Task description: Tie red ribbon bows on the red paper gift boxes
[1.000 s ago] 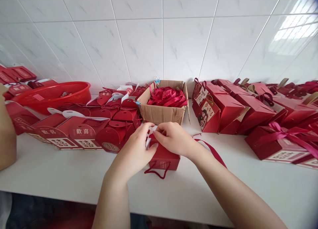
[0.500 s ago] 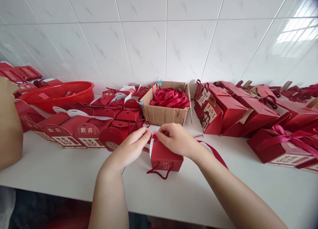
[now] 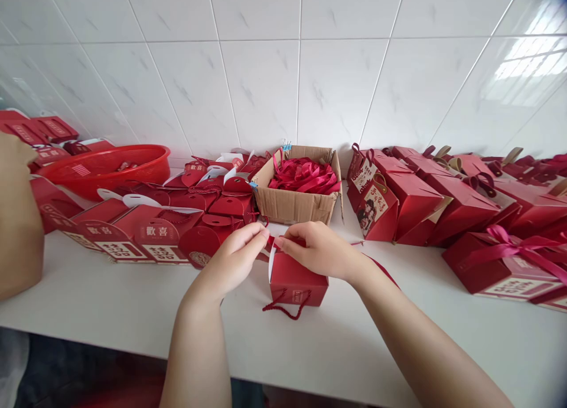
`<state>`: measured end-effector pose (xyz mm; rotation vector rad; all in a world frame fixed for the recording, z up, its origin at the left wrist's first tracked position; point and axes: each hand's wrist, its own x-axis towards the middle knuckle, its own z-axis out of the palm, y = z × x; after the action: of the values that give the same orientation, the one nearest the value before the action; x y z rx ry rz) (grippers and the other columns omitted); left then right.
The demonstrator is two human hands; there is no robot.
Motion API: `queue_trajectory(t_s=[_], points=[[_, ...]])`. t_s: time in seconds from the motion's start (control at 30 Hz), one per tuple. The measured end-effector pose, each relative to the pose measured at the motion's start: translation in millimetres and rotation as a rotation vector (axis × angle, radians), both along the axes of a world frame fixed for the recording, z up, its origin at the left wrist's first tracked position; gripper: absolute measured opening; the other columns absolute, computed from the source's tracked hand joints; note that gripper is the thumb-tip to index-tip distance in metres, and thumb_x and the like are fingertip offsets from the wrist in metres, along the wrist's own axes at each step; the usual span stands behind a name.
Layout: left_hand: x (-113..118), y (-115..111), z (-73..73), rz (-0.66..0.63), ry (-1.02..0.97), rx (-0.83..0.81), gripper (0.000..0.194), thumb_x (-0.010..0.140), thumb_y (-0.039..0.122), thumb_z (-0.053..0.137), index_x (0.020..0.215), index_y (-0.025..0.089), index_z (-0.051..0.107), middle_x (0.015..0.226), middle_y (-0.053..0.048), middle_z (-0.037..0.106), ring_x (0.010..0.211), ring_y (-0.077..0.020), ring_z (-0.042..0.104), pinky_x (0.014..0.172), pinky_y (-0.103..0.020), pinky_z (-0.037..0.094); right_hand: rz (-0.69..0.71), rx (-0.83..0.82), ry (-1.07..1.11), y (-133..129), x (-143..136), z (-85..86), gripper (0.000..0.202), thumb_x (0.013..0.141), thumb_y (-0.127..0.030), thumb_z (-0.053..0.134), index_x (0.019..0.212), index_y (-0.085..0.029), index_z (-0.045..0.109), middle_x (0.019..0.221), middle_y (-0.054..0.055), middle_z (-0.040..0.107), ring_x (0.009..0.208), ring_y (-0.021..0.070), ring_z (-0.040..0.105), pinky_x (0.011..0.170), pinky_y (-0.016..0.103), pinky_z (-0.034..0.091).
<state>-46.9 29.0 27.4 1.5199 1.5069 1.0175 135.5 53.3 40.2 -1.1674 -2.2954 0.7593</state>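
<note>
A small dark red gift box (image 3: 295, 272) stands on the white table in front of me, its twisted cord handle (image 3: 283, 309) hanging down the near side. My left hand (image 3: 241, 251) is at the box's far left corner, thumb and fingers pinched on a red ribbon. My right hand (image 3: 315, 251) lies over the box top, its fingers also closed on the ribbon, close to the left fingertips. A loose tail of the red ribbon (image 3: 384, 270) runs out to the right behind my right wrist. The knot area is mostly hidden by my fingers.
Behind the box, an open cardboard carton (image 3: 295, 204) holds red ribbons. Closed red gift boxes (image 3: 159, 234) and a red plastic basin (image 3: 106, 180) stand left. More red boxes (image 3: 416, 201) fill the right, with a bow-tied box (image 3: 500, 260) in front. A tiled wall (image 3: 257, 83) closes the back.
Both hands stay at the box top with small finger movements. The ribbon tail at right has drawn in, with less of it showing. The view has shifted slightly.
</note>
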Motion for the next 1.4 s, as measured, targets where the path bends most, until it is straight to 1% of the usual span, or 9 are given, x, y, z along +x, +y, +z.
queue_trajectory(t_s=[0.07, 0.2, 0.43, 0.6, 0.77, 0.87, 1.13, 1.3, 1.4], points=[[-0.2, 0.9, -0.3, 0.032, -0.127, 0.015, 0.03, 0.08, 0.05, 0.059, 0.085, 0.021, 0.065, 0.085, -0.002, 0.061, 0.078, -0.0179, 0.058, 0.066, -0.027, 0.049, 0.01, 0.001, -0.021, 0.5, 2.1, 0.5, 0.026, 0.085, -0.035, 0.05, 0.065, -0.019, 0.05, 0.062, -0.002, 0.055, 0.055, 0.0096, 0.042, 0.049, 0.023, 0.028], [1.9, 0.5, 5.3, -0.004, -0.388, 0.086, 0.026, 0.081, 0.043, 0.059, 0.081, 0.018, 0.063, 0.087, -0.003, 0.06, 0.082, -0.0184, 0.06, 0.074, -0.031, 0.053, 0.009, 0.031, -0.071, 1.8, 3.1, -1.5, 0.008, 0.078, -0.017, 0.053, 0.071, -0.019, 0.055, 0.07, 0.0, 0.062, 0.062, 0.0108, 0.048, 0.053, 0.022, 0.031], [5.5, -0.3, 14.6, 0.07, -0.641, 0.224, 0.018, 0.078, 0.032, 0.062, 0.072, 0.015, 0.064, 0.078, -0.005, 0.064, 0.075, -0.0191, 0.062, 0.061, -0.03, 0.056, -0.005, 0.036, -0.11, 2.2, 0.8, -3.7, 0.01, 0.074, -0.011, 0.053, 0.077, -0.018, 0.06, 0.079, 0.002, 0.065, 0.068, 0.0131, 0.052, 0.054, 0.022, 0.032], [1.9, -0.7, 18.8, 0.087, -0.813, 0.326, 0.015, 0.08, 0.024, 0.06, 0.068, 0.016, 0.065, 0.079, -0.005, 0.067, 0.073, -0.0191, 0.064, 0.058, -0.03, 0.057, 0.013, 0.039, -0.115, 1.3, -0.4, -2.7, 0.015, 0.074, -0.01, 0.052, 0.082, -0.019, 0.061, 0.084, 0.003, 0.066, 0.072, 0.015, 0.055, 0.057, 0.023, 0.033], [-0.8, -4.6, 27.3, 0.235, -1.003, 0.45, 0.02, 0.082, 0.018, 0.055, 0.063, 0.016, 0.06, 0.073, -0.004, 0.066, 0.07, -0.0171, 0.065, 0.062, -0.03, 0.058, -0.017, 0.052, -0.115, 0.7, 1.6, -6.0, 0.019, 0.073, -0.011, 0.054, 0.088, -0.02, 0.062, 0.088, 0.004, 0.068, 0.075, 0.0163, 0.057, 0.058, 0.023, 0.034], [-1.1, -9.0, 33.0, 0.308, -1.08, 0.558, 0.015, 0.081, 0.019, 0.056, 0.067, 0.015, 0.058, 0.07, -0.003, 0.062, 0.072, -0.0174, 0.066, 0.069, -0.032, 0.058, -0.025, 0.065, -0.125, 1.1, 2.7, -8.0, 0.018, 0.073, -0.012, 0.054, 0.088, -0.021, 0.061, 0.088, 0.003, 0.068, 0.074, 0.016, 0.058, 0.057, 0.023, 0.035], [-7.5, -18.2, 41.9, 0.443, -1.194, 0.768, 0.017, 0.082, 0.015, 0.049, 0.064, 0.014, 0.049, 0.06, 0.004, 0.046, 0.06, -0.0107, 0.058, 0.071, -0.029, 0.057, -0.03, 0.063, -0.123, 0.8, 0.3, -8.6, 0.017, 0.076, -0.014, 0.053, 0.089, -0.02, 0.061, 0.09, 0.004, 0.069, 0.078, 0.0171, 0.06, 0.061, 0.024, 0.038], [-7.8, -16.4, 41.9, 0.474, -1.192, 0.746, 0.016, 0.081, 0.016, 0.05, 0.065, 0.015, 0.05, 0.064, 0.002, 0.049, 0.067, -0.0122, 0.06, 0.073, -0.028, 0.056, -0.014, 0.0, -0.06, 0.2, 6.3, -2.3, 0.017, 0.076, -0.017, 0.058, 0.093, -0.021, 0.06, 0.091, 0.003, 0.068, 0.082, 0.0173, 0.061, 0.064, 0.024, 0.042], [-8.0, -15.1, 40.8, 0.5, -1.193, 0.713, 0.017, 0.081, 0.018, 0.05, 0.065, 0.015, 0.049, 0.069, 0.0, 0.052, 0.071, -0.0133, 0.061, 0.074, -0.028, 0.056, 0.042, -0.028, 0.024, 1.5, 20.2, 8.0, 0.037, 0.074, -0.033, 0.068, 0.108, -0.023, 0.058, 0.11, 0.005, 0.064, 0.097, 0.0197, 0.059, 0.075, 0.028, 0.046]])
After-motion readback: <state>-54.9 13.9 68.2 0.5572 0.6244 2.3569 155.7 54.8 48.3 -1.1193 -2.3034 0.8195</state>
